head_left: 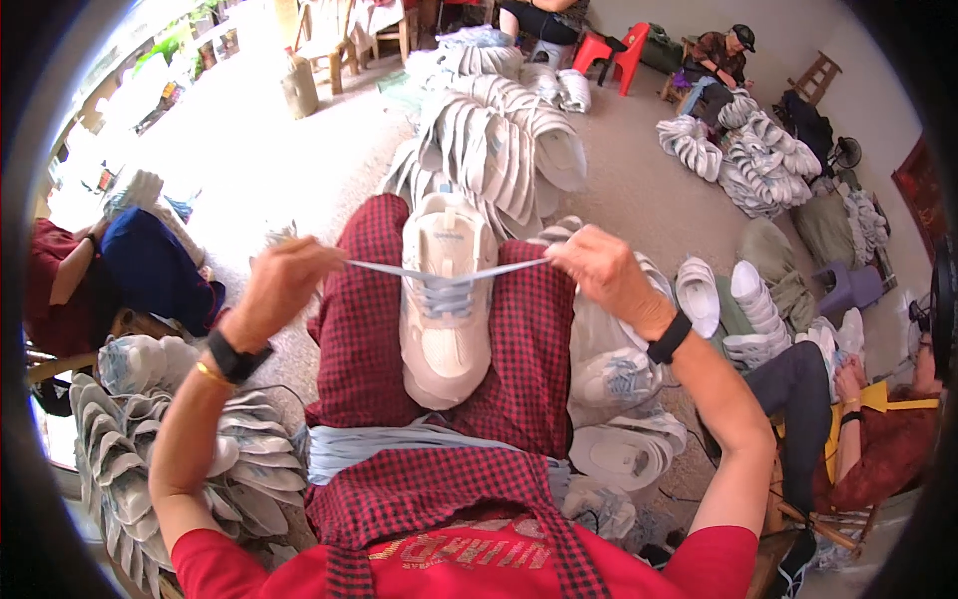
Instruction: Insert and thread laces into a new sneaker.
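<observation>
Left hand and right hand both pinching pale blue lace over white sneaker.

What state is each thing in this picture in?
Shoe: lying on the lap, partly laced.
Lace: pulled taut across the shoe, one end in each hand.
Left hand: closed on the lace end.
Right hand: closed on the other end.
Bundle of laces: loose on the apron.
Shoes on floor: stacked in rows.
</observation>
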{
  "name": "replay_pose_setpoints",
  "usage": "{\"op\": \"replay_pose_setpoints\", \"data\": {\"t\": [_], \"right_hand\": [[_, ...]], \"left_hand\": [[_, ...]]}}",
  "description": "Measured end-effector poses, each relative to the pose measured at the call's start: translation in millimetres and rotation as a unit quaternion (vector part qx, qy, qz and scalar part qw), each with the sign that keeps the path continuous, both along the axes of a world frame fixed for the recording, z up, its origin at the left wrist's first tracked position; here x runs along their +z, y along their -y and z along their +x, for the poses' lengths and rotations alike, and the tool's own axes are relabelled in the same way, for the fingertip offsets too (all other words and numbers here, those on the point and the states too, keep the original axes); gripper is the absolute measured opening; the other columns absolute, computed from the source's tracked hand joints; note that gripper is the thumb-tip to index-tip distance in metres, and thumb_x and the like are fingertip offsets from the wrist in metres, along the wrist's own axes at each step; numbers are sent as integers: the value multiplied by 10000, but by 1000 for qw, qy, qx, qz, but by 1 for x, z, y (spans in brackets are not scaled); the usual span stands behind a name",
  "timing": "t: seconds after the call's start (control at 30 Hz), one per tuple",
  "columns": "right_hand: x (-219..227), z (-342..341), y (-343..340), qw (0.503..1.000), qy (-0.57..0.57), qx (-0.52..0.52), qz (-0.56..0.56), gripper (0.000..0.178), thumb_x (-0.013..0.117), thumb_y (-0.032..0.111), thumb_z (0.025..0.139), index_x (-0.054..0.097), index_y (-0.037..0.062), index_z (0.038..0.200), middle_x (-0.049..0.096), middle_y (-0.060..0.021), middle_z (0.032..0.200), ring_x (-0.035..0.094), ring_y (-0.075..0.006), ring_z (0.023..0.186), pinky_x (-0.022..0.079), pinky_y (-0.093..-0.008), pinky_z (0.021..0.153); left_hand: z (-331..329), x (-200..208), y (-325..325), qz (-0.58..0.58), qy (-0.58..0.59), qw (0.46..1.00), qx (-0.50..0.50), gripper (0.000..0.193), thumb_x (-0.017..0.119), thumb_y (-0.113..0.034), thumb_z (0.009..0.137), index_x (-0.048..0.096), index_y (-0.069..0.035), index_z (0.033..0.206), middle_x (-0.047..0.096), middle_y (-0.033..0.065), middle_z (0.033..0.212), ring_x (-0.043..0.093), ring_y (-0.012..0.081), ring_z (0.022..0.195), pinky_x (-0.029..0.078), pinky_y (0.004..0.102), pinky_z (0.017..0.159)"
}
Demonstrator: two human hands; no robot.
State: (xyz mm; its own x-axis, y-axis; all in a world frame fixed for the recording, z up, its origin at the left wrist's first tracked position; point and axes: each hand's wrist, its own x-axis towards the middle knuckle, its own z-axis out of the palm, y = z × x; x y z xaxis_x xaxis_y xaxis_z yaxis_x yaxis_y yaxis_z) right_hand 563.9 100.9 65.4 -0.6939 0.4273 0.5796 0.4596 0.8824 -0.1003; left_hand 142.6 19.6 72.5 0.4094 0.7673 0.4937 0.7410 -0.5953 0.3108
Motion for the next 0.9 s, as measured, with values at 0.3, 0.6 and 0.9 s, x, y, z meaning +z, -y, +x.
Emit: {"op": "replay_pose_setpoints", "data": {"t": [0.3,0.6,0.9], "right_hand": [[62,149,-20,978,40,-192,67,214,586,-22,835,652,4,1038,672,-170,973,653,-357,931,532,-420,820],[159,257,27,908,-9,-383,169,187,514,-33,899,616,-12,1056,632,-206,960,626,-399,915,509,-418,795],[196,252,92,844,-111,-447,275,193,482,-29,953,621,-29,1085,650,-184,1001,650,-330,907,518,-385,807]], "left_hand": [[-107,47,27,76,-2,978,195,130,635,23,889,704,27,999,637,138,820,647,249,749,494,314,667],[-274,102,91,236,-19,904,357,135,599,-63,974,679,35,1022,678,119,958,656,197,835,503,301,768],[-331,141,153,307,-156,820,457,195,544,-68,992,664,-17,1137,661,126,1035,627,309,988,508,370,870]]}}
